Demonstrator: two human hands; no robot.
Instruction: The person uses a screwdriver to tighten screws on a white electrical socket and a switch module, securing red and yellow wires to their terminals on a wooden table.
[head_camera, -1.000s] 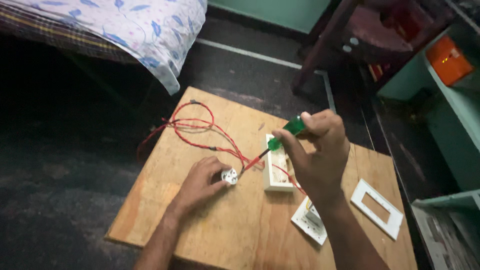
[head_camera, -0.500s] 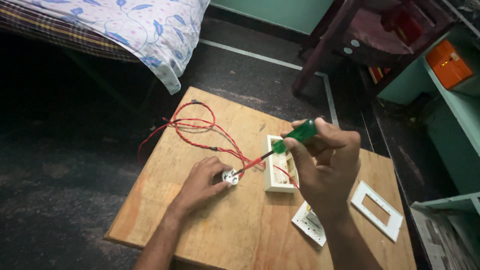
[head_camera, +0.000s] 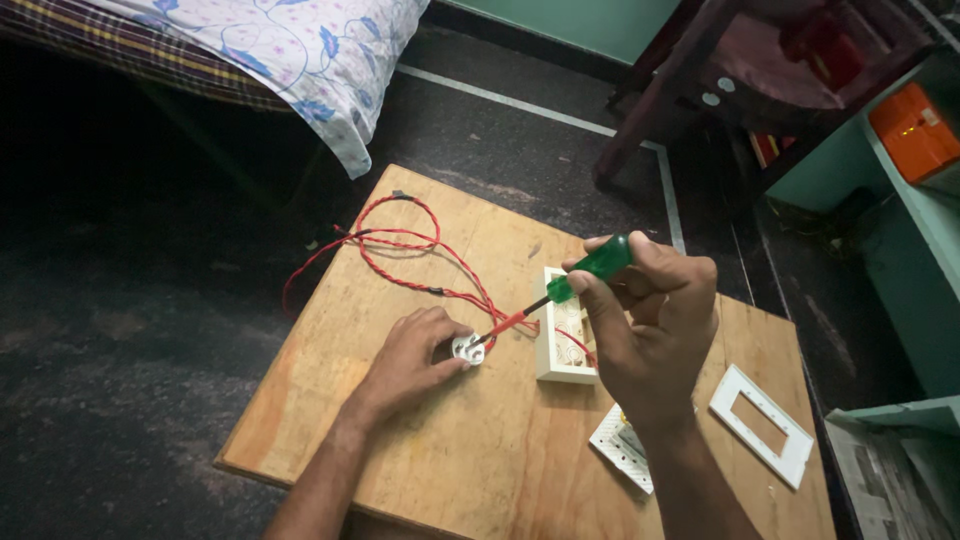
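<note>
Wooden board serving as the work surface (head_camera: 470, 470), laid on a dark floor (head_camera: 120, 400) and seen from above. Near the surface's front edge, toward its right corner, lie a white perforated plate (head_camera: 622, 447), partly hidden by the right forearm, and a white rectangular frame plate (head_camera: 760, 425) with an open slot, well apart from the hands. At the middle of the surface the left hand (head_camera: 410, 360) rests palm down, its fingers curled about a small white round fitting (head_camera: 468, 348) which they pinch against the wood. The right hand (head_camera: 655, 325), closed in a fist-like grip, holds a screwdriver (head_camera: 560, 288) by its green translucent handle. The tool's long axis runs diagonally, sloping down from the handle at upper right to the tip at lower left; the red-sleeved shaft points at the fitting and its tip meets it. Just beside the fitting, between the two hands, stands a white open switch box (head_camera: 562, 340), its long side running from front to back of the surface. Twisted red wires (head_camera: 410, 250) run from the fitting toward the far left corner, where they loop and spill over the left edge. Beyond the surface, a bed with a floral sheet (head_camera: 300, 50) and a dark wooden chair (head_camera: 720, 90).
</note>
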